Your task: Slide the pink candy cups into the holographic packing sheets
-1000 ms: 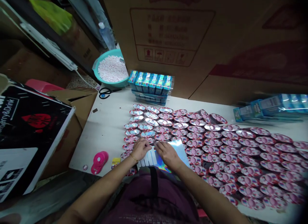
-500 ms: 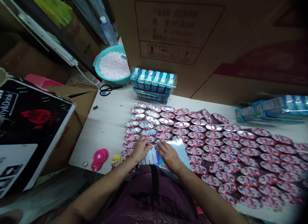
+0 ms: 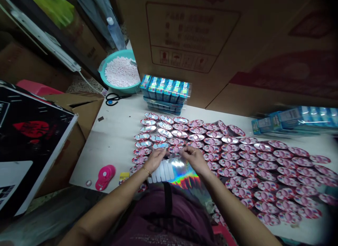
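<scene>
My left hand [image 3: 155, 159] and my right hand [image 3: 194, 157] both pinch the far edge of a shiny holographic sticker sheet [image 3: 179, 175], raised a little at the table's near edge. White backing strips [image 3: 161, 173] show at the sheet's left side under my left hand. Just beyond my fingers lie rows of several pink oval lids [image 3: 232, 158], the left ones [image 3: 155, 131] topped with silver foil. Both hands are closed on the sheet.
A pink hole punch [image 3: 105, 177] lies at the white table's [image 3: 116, 140] near left. Scissors [image 3: 113, 97], a teal bowl of white pellets [image 3: 120, 71] and stacked blue packs [image 3: 166, 92] stand at the back. More blue packs [image 3: 295, 120] lie right. Cardboard boxes [image 3: 206, 45] wall the rear.
Both hands have shifted to the sheet's far edge and lifted it; my right hand moved up and right, and the sheet now curls toward me.
</scene>
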Tool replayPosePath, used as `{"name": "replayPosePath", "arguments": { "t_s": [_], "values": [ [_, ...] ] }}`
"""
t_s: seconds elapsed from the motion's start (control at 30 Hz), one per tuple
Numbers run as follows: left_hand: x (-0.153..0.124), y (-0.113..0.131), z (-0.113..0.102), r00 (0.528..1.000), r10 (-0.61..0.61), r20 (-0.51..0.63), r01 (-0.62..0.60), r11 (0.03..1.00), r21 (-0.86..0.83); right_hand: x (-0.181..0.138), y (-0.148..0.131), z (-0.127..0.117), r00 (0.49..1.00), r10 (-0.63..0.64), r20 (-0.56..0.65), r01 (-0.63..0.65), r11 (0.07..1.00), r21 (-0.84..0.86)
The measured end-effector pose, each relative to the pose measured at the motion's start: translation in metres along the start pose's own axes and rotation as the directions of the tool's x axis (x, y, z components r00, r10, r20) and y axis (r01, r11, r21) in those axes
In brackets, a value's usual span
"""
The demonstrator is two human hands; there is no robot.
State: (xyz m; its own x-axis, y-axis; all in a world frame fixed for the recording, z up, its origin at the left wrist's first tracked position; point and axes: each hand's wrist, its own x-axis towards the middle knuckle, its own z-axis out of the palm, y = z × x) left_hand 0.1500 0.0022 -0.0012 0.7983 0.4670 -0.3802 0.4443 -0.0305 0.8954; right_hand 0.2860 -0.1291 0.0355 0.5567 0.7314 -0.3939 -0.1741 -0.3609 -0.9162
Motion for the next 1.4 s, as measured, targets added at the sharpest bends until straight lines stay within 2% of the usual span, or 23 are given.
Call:
{"name": "replayPosePath", "arguments": {
  "t_s": [0.1, 0.17, 0.27, 0.37, 0.43, 0.53, 0.63, 0.73, 0.9, 1.07, 1.23, 1.33, 1.4],
  "values": [
    [0.01, 0.015, 0.005, 0.979, -0.18, 0.096, 0.202, 0.924, -0.326, 0.014, 0.004, 0.0, 0.991, 0.102, -0.091, -0.076, 0.965, 0.253],
    [0.017, 0.022, 0.007, 0.961, -0.244, 0.13, 0.277, 0.858, -0.433, 0.02, 0.007, 0.002, 0.98, 0.135, -0.146, -0.081, 0.941, 0.328],
    [0.032, 0.026, 0.008, 0.957, -0.282, 0.072, 0.278, 0.815, -0.508, 0.028, 0.012, 0.006, 0.962, 0.16, -0.22, -0.067, 0.923, 0.378],
    [0.056, 0.025, 0.009, 0.96, -0.275, -0.053, 0.216, 0.845, -0.489, 0.043, 0.019, 0.009, 0.935, 0.13, -0.331, 0.007, 0.924, 0.382],
    [0.077, 0.025, 0.011, 0.957, -0.257, -0.135, 0.179, 0.888, -0.423, 0.057, 0.024, 0.009, 0.885, 0.06, -0.462, 0.091, 0.951, 0.297],
    [0.11, 0.026, 0.017, 0.948, -0.204, -0.245, 0.14, 0.957, -0.255, 0.081, 0.03, 0.006, 0.78, -0.09, -0.619, 0.165, 0.984, 0.064],
    [0.135, 0.03, 0.024, 0.936, -0.118, -0.333, 0.113, 0.993, -0.037, 0.098, 0.035, -0.002, 0.692, -0.243, -0.68, 0.157, 0.97, -0.187],
    [0.145, 0.035, 0.029, 0.919, -0.044, -0.392, 0.112, 0.982, 0.153, 0.107, 0.037, -0.009, 0.653, -0.356, -0.668, 0.071, 0.908, -0.414],
    [0.147, 0.04, 0.032, 0.918, 0.068, -0.392, 0.091, 0.923, 0.374, 0.11, 0.041, -0.013, 0.654, -0.415, -0.632, -0.059, 0.805, -0.59],
    [0.146, 0.043, 0.035, 0.926, 0.076, -0.37, 0.126, 0.862, 0.492, 0.112, 0.042, -0.013, 0.68, -0.417, -0.603, -0.123, 0.746, -0.654],
    [0.144, 0.048, 0.037, 0.938, 0.071, -0.339, 0.139, 0.819, 0.557, 0.115, 0.034, -0.016, 0.72, -0.381, -0.581, -0.154, 0.728, -0.668],
    [0.139, 0.051, 0.036, 0.922, 0.127, -0.365, 0.118, 0.807, 0.579, 0.113, 0.028, -0.02, 0.739, -0.36, -0.57, -0.16, 0.727, -0.668],
    [0.135, 0.052, 0.034, 0.913, 0.169, -0.371, 0.094, 0.798, 0.595, 0.108, 0.024, -0.023, 0.772, -0.391, -0.501, -0.134, 0.67, -0.73]
  ]
}}
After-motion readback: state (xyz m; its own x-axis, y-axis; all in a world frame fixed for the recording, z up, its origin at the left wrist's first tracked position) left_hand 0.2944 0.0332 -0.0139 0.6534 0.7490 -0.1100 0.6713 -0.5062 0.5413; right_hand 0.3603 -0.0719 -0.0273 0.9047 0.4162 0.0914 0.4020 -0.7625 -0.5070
